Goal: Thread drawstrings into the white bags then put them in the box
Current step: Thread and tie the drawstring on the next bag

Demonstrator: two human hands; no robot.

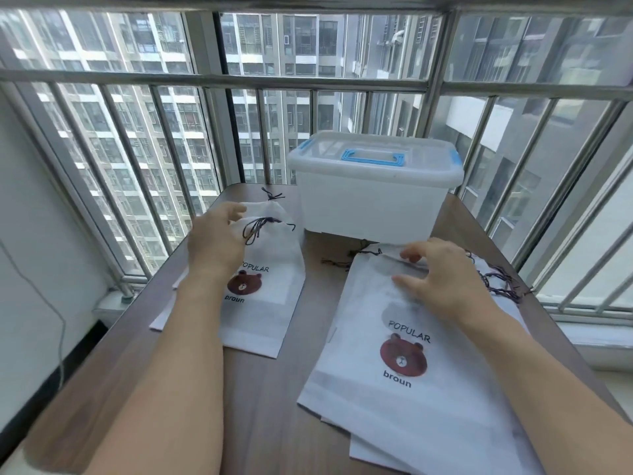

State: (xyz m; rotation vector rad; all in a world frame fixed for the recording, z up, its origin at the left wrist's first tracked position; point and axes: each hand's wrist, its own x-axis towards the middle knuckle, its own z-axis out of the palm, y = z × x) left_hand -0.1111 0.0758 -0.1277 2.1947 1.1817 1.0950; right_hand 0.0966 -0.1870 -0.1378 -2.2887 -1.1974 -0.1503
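A person's left hand point(215, 234), fingers loosely spread, rested on the cinched white bags point(270, 269) near the table's point(274, 406) far left corner, while the right hand point(435, 279) lay open-fingered on the right-hand stack point(404, 371). The box point(373, 186) at the far edge stood lidded; judging by that, packing had yet to begin.

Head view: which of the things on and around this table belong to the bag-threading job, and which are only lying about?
For the job:
- left pile of white bags, under the left hand
- right pile of white bags, touched by the right hand
- dark drawstrings
- lidded plastic box

Only lying about:
- grey cable at the left wall
- window railing
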